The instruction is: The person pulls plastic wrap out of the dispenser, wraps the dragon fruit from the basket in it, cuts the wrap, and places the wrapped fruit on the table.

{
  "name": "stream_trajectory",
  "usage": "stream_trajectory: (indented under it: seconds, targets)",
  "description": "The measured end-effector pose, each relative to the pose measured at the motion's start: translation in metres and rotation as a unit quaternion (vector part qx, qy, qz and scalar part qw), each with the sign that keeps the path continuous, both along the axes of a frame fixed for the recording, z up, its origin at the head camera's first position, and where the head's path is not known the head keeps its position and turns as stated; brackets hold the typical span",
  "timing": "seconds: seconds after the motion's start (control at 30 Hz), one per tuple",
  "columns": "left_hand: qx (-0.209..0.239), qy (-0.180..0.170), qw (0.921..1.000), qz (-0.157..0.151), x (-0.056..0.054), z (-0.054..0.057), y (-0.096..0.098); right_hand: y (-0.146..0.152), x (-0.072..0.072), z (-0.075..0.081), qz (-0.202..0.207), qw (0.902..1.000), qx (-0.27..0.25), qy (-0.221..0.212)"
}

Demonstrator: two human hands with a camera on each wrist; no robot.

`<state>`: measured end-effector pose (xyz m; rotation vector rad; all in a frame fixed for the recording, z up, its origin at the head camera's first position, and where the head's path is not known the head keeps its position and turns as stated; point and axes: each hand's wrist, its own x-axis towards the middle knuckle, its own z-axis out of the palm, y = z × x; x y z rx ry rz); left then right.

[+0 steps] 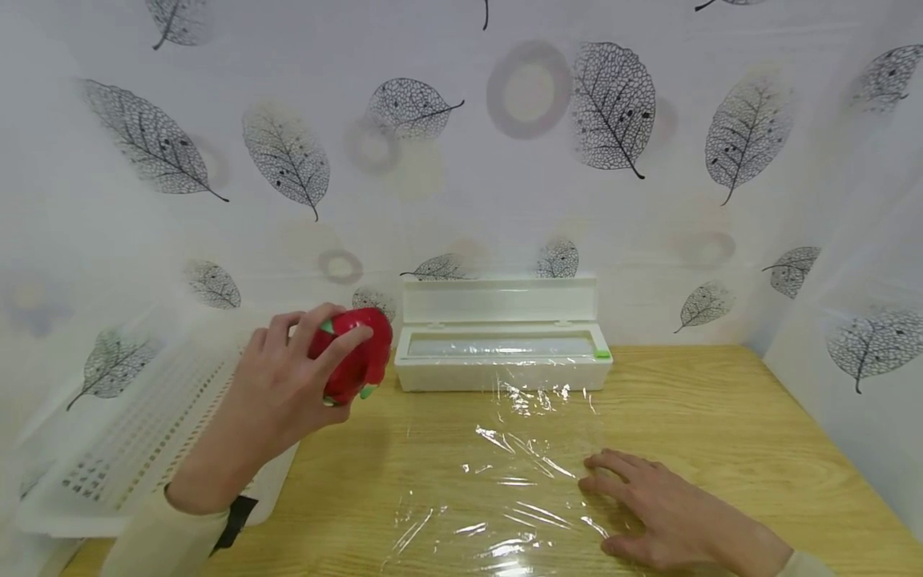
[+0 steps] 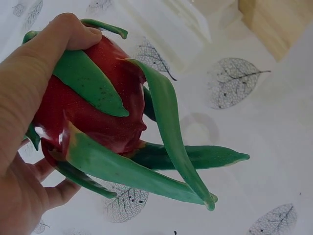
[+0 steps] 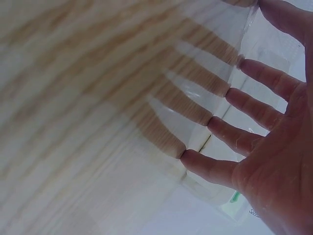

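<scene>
My left hand (image 1: 288, 381) grips a red dragon fruit (image 1: 371, 353) with green leafy scales, held up in the air near the left end of the cling film box (image 1: 505, 377). In the left wrist view the thumb lies over the top of the dragon fruit (image 2: 98, 98), and its long green tips point away from the palm. A sheet of clear cling film (image 1: 515, 481) runs from the white box toward me across the table. At the film's right edge, my right hand (image 1: 656, 513) rests its spread fingertips on the surface; the right wrist view shows the fingers (image 3: 239, 134) extended.
A white perforated basket (image 1: 144, 449) stands at the left of the wooden table (image 1: 757, 449). The box's lid (image 1: 497, 300) is raised, and a green piece (image 1: 602, 354) sits at its right end. A leaf-printed curtain (image 1: 461, 200) hangs behind and at both sides.
</scene>
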<state>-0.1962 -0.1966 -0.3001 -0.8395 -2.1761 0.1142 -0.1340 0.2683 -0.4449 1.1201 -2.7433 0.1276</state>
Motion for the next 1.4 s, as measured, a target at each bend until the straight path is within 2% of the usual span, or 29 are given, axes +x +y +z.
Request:
stream_trajectory:
  seconds: [0.43,0.77,1.4]
  targets:
    - [-0.006,0.004,0.9996,-0.027,0.003,-0.004,0.008,0.000,0.000,0.000,0.004,1.0000,-0.001,0.001]
    - [-0.006,0.001,0.9994,-0.036,0.005,-0.009,0.013,0.001,0.000,-0.002,0.013,0.9998,-0.001,0.014]
    - [-0.001,-0.023,0.9984,-0.052,0.009,-0.018,0.024,0.001,0.000,-0.001,0.007,1.0000,-0.003,0.004]
